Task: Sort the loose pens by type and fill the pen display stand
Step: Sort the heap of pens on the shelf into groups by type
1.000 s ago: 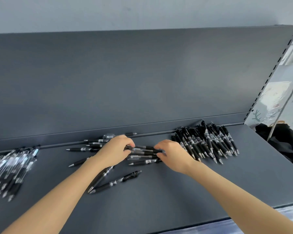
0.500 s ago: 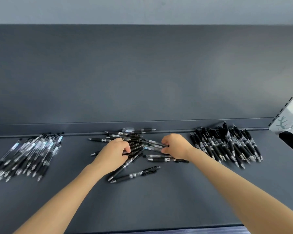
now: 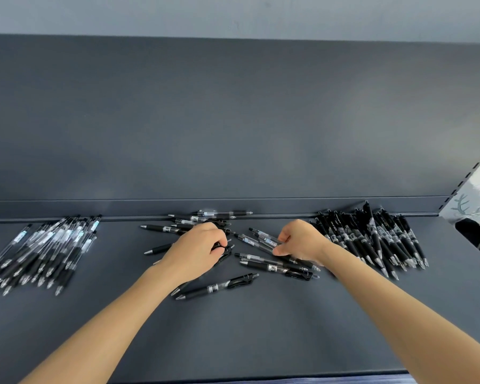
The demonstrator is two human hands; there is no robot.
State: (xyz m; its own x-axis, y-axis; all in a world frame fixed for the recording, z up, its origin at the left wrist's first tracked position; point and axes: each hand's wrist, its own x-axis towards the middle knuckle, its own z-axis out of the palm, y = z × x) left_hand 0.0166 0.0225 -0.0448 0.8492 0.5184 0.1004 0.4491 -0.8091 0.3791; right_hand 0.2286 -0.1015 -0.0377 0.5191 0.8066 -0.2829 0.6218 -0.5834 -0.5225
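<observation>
A mixed heap of loose pens (image 3: 272,266) lies in the middle of the dark shelf (image 3: 233,333). My left hand (image 3: 197,249) grips a black pen from the heap, fingers curled round it. My right hand (image 3: 302,241) pinches a clear-barrelled pen (image 3: 257,241) between thumb and fingers. A sorted pile of clear-barrelled pens (image 3: 42,252) lies at the far left. A sorted pile of black pens (image 3: 372,239) lies at the right, just beyond my right wrist. One black pen (image 3: 216,286) lies alone in front of the heap.
The shelf's tall dark back panel (image 3: 233,120) rises behind the pens, with a low ledge along its foot where a few pens lie. A slotted upright (image 3: 471,170) marks the shelf's right end. The shelf's front edge runs along the bottom.
The camera has swung left, so both sorted piles show. My hands have drawn apart a little within the heap, each now gripping a pen.
</observation>
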